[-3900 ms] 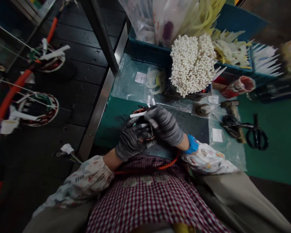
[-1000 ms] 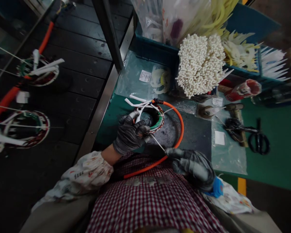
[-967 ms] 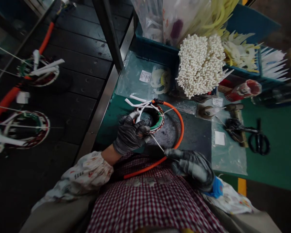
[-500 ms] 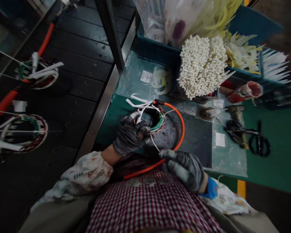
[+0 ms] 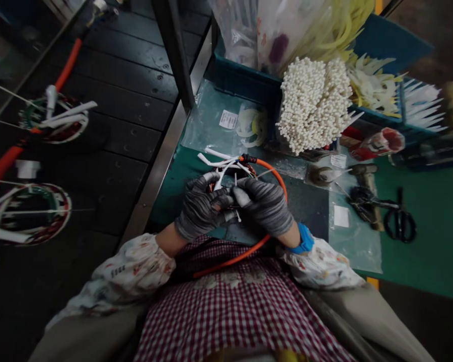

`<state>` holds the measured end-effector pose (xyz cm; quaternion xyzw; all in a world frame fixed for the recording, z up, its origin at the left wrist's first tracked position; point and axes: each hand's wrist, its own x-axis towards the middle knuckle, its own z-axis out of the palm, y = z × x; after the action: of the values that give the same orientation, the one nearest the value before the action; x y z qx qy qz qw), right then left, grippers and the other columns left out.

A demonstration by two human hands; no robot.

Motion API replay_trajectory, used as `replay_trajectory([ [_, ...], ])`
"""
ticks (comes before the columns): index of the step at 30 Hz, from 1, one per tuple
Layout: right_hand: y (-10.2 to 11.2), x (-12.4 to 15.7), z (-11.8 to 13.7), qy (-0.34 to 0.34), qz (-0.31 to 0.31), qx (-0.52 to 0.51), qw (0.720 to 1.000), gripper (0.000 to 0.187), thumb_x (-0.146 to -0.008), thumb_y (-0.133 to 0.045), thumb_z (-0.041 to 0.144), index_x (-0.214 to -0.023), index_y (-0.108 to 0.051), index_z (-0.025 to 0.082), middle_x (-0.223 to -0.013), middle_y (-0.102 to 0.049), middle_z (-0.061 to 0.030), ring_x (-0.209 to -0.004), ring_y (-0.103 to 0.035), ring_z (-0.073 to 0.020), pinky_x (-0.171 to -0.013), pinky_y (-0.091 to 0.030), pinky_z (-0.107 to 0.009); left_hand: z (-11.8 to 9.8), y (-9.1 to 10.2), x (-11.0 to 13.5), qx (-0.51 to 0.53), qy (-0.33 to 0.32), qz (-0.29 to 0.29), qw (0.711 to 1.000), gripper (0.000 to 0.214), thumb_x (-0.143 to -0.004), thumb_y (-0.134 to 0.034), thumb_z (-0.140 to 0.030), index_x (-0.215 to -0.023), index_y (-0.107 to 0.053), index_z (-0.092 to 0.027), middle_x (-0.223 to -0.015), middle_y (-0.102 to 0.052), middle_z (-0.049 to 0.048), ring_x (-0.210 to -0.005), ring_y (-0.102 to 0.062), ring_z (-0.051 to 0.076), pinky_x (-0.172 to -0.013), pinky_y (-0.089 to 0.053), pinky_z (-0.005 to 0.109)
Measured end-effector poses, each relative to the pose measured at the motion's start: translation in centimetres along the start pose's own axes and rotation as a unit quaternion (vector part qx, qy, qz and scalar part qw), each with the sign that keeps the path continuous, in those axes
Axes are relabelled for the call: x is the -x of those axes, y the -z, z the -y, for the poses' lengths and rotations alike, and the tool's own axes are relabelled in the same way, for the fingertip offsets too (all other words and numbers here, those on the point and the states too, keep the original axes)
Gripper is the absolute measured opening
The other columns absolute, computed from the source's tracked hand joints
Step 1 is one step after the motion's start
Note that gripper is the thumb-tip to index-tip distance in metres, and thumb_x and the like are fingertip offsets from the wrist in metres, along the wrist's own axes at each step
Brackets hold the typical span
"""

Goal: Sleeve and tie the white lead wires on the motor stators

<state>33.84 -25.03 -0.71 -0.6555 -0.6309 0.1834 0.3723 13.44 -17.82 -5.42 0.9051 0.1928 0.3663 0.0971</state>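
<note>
On the bench lies a wire-wound stator ring (image 5: 253, 170) with white sleeved leads (image 5: 215, 160) and a thick orange cable (image 5: 274, 173) that loops right and back toward my apron. My left hand (image 5: 202, 206), in a grey-black glove, grips the ring's left near side, thumb against it. My right hand (image 5: 266, 203), gloved alike, is closed in a pinch at the ring's near side, its fingertips close to my left thumb. A thin white cable tie (image 5: 239, 217) shows between the hands; the fingers hide most of it. Both hands cover much of the ring.
Behind stands a blue bin (image 5: 245, 75) with plastic bags and a dense bundle of white sticks (image 5: 313, 105). Scissors (image 5: 399, 221), a hammer (image 5: 370, 196) and a red can (image 5: 381, 143) lie right. More stators (image 5: 33, 213) with orange cables sit on the slatted conveyor at left.
My right hand has moved up and left, from the loose end of the white tie near my apron to the ring beside my left hand. The left hand keeps its hold.
</note>
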Motion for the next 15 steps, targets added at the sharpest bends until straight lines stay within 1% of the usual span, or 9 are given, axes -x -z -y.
replay_trajectory([
  [3,0.7,-0.3,0.0,-0.043,-0.007,-0.145,0.988,0.018,-0.103,-0.069,0.033,-0.104,-0.085,0.024,-0.095,-0.086,-0.0025,-0.084,-0.081,-0.0209,-0.077,-0.065,-0.033,-0.1,-0.2,0.1,0.004,0.011,0.013,1.0,0.025,-0.096,-0.08,-0.045,-0.114,-0.077,-0.028,-0.11,-0.081,0.0049,-0.127,-0.064,0.034,-0.107,-0.058,0.053],
  [5,1.5,-0.3,0.0,-0.057,0.028,-0.216,0.974,0.017,-0.103,-0.07,0.031,-0.107,-0.085,0.025,-0.102,-0.087,-0.0019,-0.092,-0.082,-0.0209,-0.084,-0.067,-0.034,-0.2,-0.4,0.2,-0.012,0.021,0.007,1.0,0.027,-0.097,-0.077,-0.051,-0.111,-0.078,-0.028,-0.118,-0.078,0.0078,-0.125,-0.066,0.034,-0.103,-0.06,0.052],
  [6,1.9,-0.3,-0.1,-0.056,0.056,-0.236,0.969,0.016,-0.101,-0.072,0.03,-0.107,-0.085,0.025,-0.102,-0.087,-0.0015,-0.091,-0.081,-0.0207,-0.083,-0.067,-0.034,-0.1,-0.4,0.2,-0.021,0.026,0.001,0.999,0.029,-0.097,-0.076,-0.055,-0.108,-0.079,-0.028,-0.123,-0.075,0.0096,-0.123,-0.067,0.034,-0.1,-0.062,0.052],
  [7,2.2,-0.2,-0.1,-0.053,0.077,-0.244,0.965,0.014,-0.099,-0.074,0.029,-0.105,-0.085,0.024,-0.1,-0.087,-0.0012,-0.088,-0.081,-0.0202,-0.081,-0.067,-0.034,-0.1,-0.4,0.3,-0.027,0.026,-0.004,0.999,0.031,-0.097,-0.075,-0.057,-0.107,-0.079,-0.028,-0.126,-0.074,0.0104,-0.122,-0.067,0.033,-0.098,-0.062,0.052],
  [9,2.6,-0.1,-0.2,-0.045,0.088,-0.243,0.965,0.009,-0.094,-0.078,0.025,-0.101,-0.084,0.023,-0.093,-0.085,-0.0006,-0.08,-0.078,-0.0186,-0.074,-0.066,-0.032,0.0,-0.3,0.2,-0.027,0.02,-0.01,0.999,0.03,-0.098,-0.074,-0.056,-0.107,-0.079,-0.028,-0.123,-0.075,0.0091,-0.12,-0.068,0.033,-0.097,-0.064,0.051],
  [12,2.4,0.2,-0.5,-0.035,0.069,-0.232,0.97,0.008,-0.092,-0.079,0.021,-0.099,-0.082,0.023,-0.091,-0.084,-0.0009,-0.079,-0.077,-0.018,-0.072,-0.065,-0.032,0.0,-0.2,0.0,-0.023,0.02,-0.003,1.0,0.026,-0.099,-0.074,-0.05,-0.11,-0.079,-0.028,-0.111,-0.078,0.0063,-0.12,-0.068,0.032,-0.1,-0.064,0.05],
  [15,2.1,0.4,-0.8,-0.025,0.062,-0.226,0.972,0.008,-0.092,-0.078,0.021,-0.099,-0.081,0.022,-0.094,-0.084,-0.0017,-0.081,-0.077,-0.0185,-0.074,-0.066,-0.033,0.0,-0.1,-0.2,-0.015,0.012,0.0,1.0,0.023,-0.098,-0.077,-0.047,-0.11,-0.079,-0.028,-0.109,-0.08,0.0055,-0.12,-0.069,0.032,-0.1,-0.065,0.049],
])
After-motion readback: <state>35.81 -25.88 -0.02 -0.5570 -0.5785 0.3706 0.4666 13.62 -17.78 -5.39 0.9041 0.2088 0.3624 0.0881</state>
